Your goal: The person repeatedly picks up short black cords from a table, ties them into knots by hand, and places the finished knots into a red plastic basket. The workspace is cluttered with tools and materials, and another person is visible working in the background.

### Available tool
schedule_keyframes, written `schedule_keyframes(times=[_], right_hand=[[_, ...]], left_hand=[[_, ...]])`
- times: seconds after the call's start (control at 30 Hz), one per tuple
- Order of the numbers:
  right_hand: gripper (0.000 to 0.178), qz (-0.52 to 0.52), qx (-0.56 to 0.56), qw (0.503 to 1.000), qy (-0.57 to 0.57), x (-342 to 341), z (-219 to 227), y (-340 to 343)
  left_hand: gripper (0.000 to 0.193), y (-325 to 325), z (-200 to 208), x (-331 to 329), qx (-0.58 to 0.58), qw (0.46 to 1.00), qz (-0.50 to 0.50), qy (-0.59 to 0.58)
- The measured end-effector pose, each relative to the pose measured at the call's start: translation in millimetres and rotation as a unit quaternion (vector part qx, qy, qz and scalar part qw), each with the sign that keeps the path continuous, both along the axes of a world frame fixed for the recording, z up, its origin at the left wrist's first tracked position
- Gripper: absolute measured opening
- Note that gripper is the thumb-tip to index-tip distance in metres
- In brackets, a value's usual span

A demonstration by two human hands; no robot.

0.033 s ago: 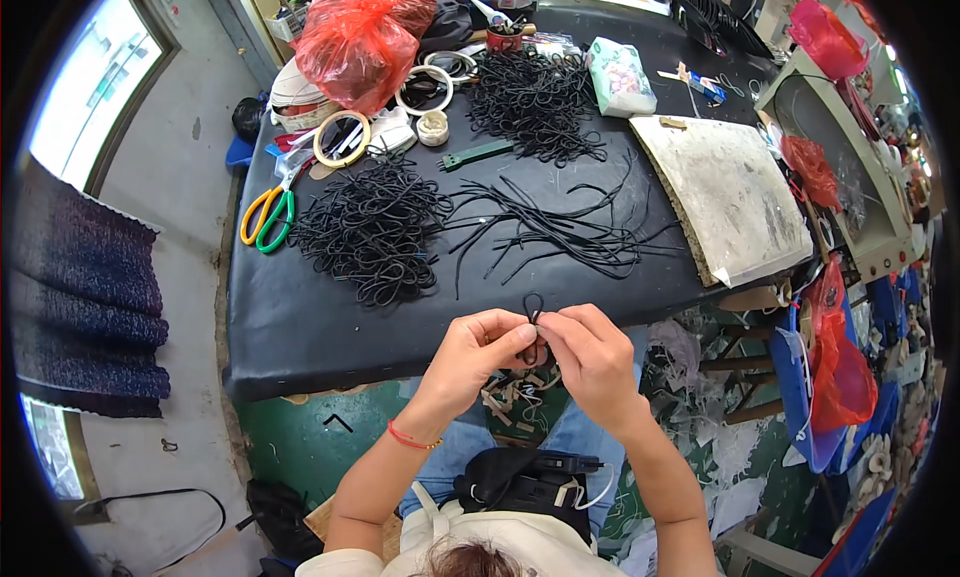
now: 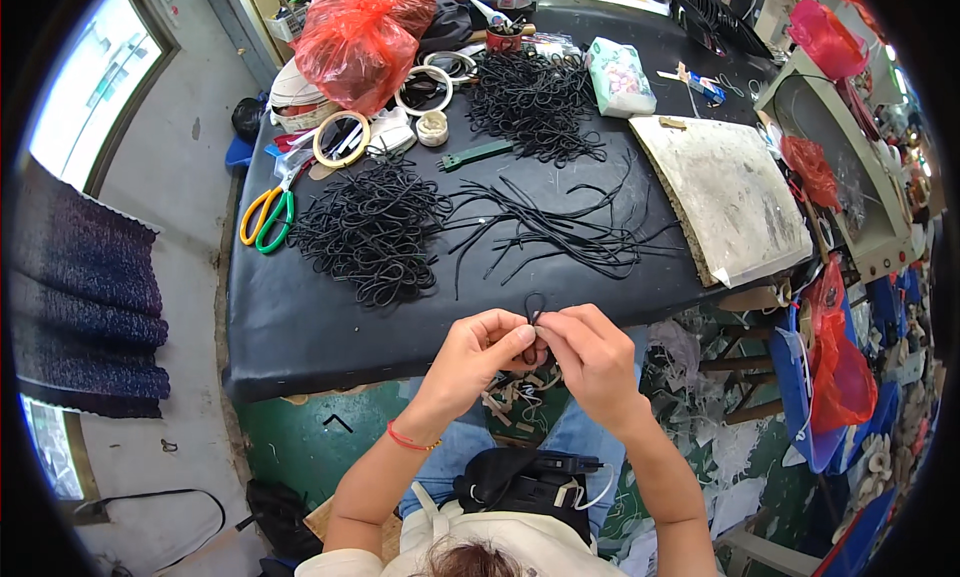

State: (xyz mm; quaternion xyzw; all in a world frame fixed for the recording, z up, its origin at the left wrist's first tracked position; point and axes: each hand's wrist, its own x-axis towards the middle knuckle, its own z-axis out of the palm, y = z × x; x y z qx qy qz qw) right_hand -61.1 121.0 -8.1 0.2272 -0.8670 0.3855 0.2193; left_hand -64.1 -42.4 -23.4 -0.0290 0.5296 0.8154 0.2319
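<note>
A thin black cord (image 2: pixel 535 303), bent into a small loop, is pinched between my two hands at the table's front edge. My left hand (image 2: pixel 490 345) closes thumb and fingers on it from the left. From the right, my right hand (image 2: pixel 592 355) grips the same cord with its fingertips; the exact crossing of the strands is hidden by the fingers. Beyond the hands lie loose straight black cords (image 2: pixel 545 227). A heap of looped black cords (image 2: pixel 370 232) is to their left, and another looped heap (image 2: pixel 530 102) lies farther back.
Scissors with yellow and green handles (image 2: pixel 270 215) lie at the table's left edge. Tape rolls (image 2: pixel 342 139), a green strap-like tool (image 2: pixel 477 155) and a red plastic bag (image 2: pixel 365 42) are at the back left. A worn pale board (image 2: pixel 720 197) covers the right side, beside a tissue pack (image 2: pixel 620 77).
Hardly anything differs. The small cord loop above my fingertips has shifted very slightly, and both hands keep their grip in the same place.
</note>
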Motion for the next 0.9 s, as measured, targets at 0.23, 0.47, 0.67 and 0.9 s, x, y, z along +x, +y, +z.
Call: schedule_keyframes(times=[0.23, 0.47, 0.67, 0.9], right_hand=[[0.023, 0.089, 0.168, 0.982, 0.010, 9, 41, 10], [0.010, 0.069, -0.088, 0.974, -0.199, 1, 11, 15], [0.015, 0.051, -0.121, 0.961, -0.242, 20, 9, 3], [0.017, 0.131, -0.413, 0.786, -0.441, 29, 7, -3]], left_hand=[[0.013, -9, 10, 2, -0.317, 0.915, -0.060, 0.241], [0.026, -6, 14, 10, 0.043, 0.997, -0.039, 0.051], [0.024, -6, 0, 5, -0.046, 0.996, 0.016, 0.077], [0.018, -3, 0, 13, -0.047, 0.994, 0.053, 0.081]])
